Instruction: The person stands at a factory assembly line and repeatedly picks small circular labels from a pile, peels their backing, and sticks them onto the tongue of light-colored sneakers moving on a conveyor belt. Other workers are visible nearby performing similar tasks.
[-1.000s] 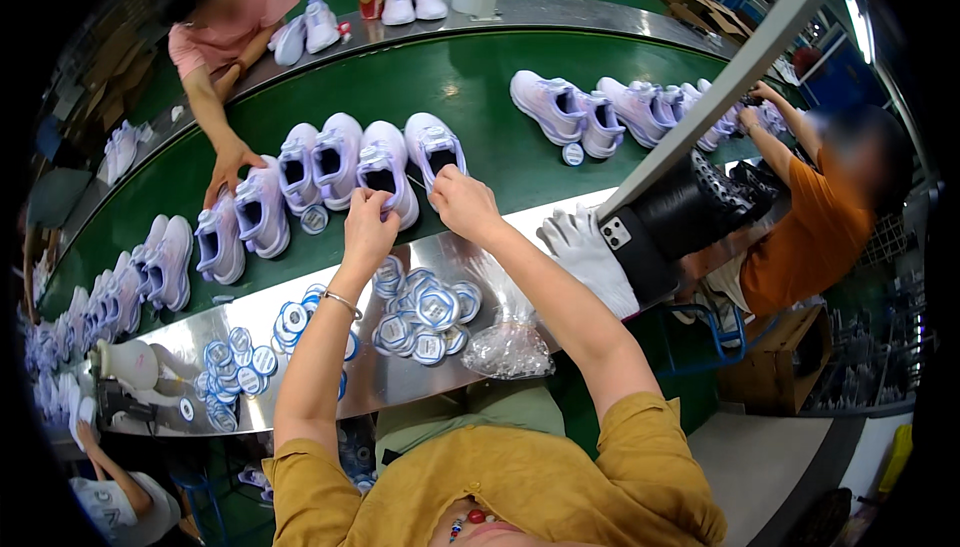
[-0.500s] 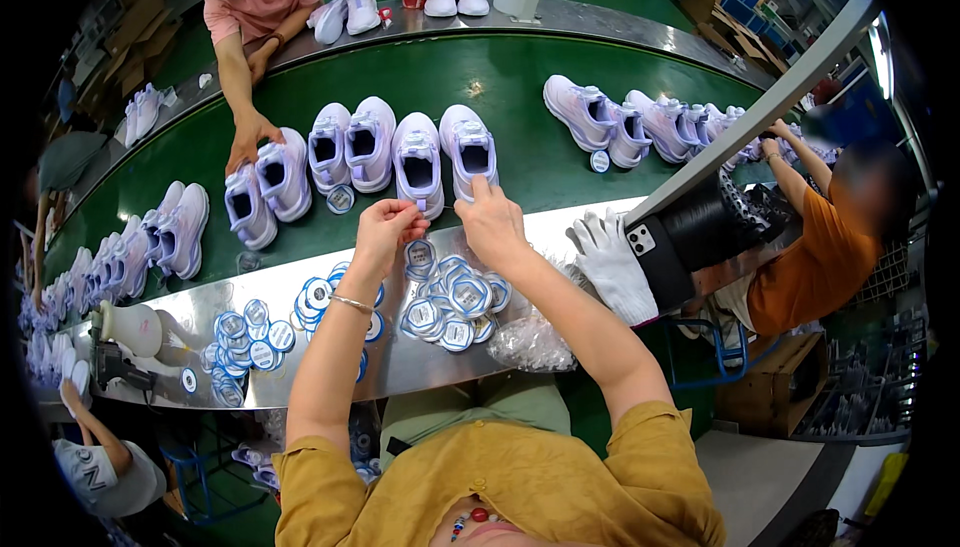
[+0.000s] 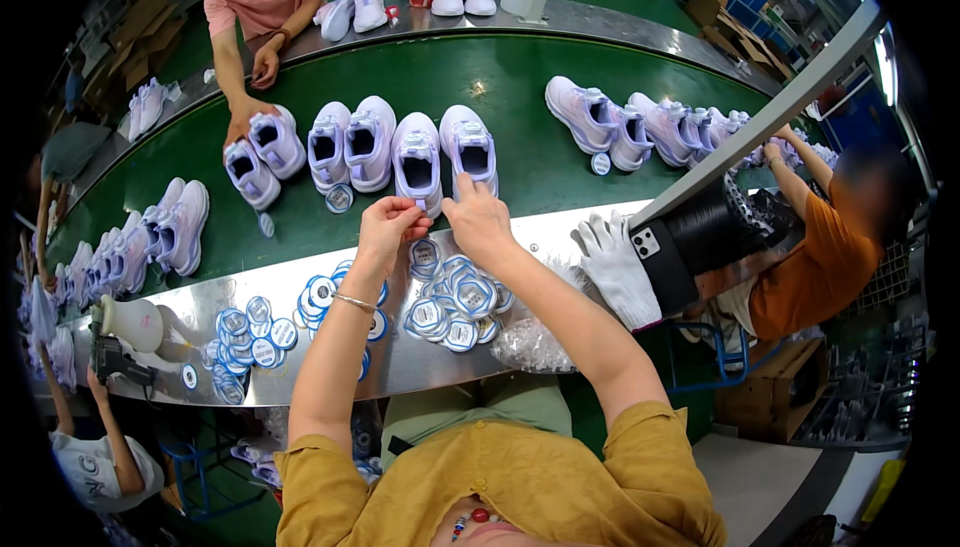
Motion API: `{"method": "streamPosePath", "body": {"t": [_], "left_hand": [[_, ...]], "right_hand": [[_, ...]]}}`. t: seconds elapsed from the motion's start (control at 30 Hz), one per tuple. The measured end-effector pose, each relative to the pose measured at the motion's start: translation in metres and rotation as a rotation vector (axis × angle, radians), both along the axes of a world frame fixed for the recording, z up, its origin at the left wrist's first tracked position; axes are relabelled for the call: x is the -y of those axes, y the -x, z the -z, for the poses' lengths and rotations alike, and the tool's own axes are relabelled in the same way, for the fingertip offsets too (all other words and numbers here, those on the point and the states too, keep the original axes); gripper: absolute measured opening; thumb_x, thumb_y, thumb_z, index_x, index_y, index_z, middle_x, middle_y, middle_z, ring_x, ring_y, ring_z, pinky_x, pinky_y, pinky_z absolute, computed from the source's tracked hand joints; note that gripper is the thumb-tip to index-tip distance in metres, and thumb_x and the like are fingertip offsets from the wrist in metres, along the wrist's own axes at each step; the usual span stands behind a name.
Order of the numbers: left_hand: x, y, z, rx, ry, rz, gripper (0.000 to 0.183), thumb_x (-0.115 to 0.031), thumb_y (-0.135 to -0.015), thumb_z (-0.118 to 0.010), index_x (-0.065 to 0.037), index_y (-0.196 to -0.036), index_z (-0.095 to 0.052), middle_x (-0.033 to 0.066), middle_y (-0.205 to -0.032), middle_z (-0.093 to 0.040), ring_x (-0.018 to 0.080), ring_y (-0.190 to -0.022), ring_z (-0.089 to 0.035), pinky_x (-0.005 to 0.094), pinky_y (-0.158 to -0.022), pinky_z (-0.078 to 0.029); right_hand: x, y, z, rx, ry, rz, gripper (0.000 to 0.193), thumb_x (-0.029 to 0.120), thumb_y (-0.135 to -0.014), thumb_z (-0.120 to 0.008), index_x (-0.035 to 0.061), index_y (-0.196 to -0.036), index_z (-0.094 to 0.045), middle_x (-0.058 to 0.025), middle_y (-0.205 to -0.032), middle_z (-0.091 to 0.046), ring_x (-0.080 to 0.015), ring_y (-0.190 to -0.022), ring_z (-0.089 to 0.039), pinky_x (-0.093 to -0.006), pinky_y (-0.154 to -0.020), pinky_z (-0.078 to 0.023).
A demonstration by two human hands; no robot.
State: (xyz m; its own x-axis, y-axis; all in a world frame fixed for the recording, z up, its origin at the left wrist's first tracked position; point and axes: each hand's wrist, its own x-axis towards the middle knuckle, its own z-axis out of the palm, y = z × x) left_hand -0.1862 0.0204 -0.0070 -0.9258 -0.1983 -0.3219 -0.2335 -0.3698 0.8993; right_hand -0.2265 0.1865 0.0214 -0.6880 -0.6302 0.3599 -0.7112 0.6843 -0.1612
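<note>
Just below both hands, round blue-and-white tags (image 3: pixel 452 299) lie heaped on the steel ledge (image 3: pixel 420 372). The left hand (image 3: pixel 385 229) pinches 1 small tag, fingertips together. The right hand (image 3: pixel 478 224), fingers curled, touches the pale sneaker (image 3: pixel 468 144) on the green belt (image 3: pixel 520 77) just beyond.

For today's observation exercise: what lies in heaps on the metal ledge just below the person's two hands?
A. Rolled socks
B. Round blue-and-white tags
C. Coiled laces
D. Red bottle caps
B: round blue-and-white tags lie piled on the metal ledge, under the left hand and right hand.
</note>
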Motion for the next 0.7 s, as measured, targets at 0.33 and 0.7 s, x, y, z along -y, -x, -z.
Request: {"method": "streamPosePath", "body": {"t": [0.33,0.7], "left_hand": [[0.011,-0.006,-0.014,-0.087,0.458,-0.143,0.008,-0.008,-0.089,-0.058,-0.002,-0.092,-0.062,0.0039,-0.083,-0.065,0.0090,-0.073,-0.062,0.0193,-0.053,-0.046],[-0.018,0.001,-0.027,-0.295,0.288,0.046,0.009,-0.008,-0.092,-0.055,0.000,-0.092,-0.058,0.0022,-0.074,-0.060,0.0064,-0.063,-0.055,0.0189,-0.048,-0.044]], "right_hand": [[0.018,0.015,0.018,0.341,0.611,-0.147,0.016,0.000,-0.082,-0.051,-0.0025,-0.097,-0.057,-0.0187,-0.098,-0.050,-0.0358,-0.088,-0.056,-0.0411,-0.073,-0.048],[0.031,0.021,-0.015,0.551,0.810,-0.119,0.016,0.000,-0.086,-0.051,-0.0037,-0.098,-0.059,-0.0161,-0.091,-0.060,-0.0254,-0.074,-0.062,-0.0320,-0.064,-0.049]]}}
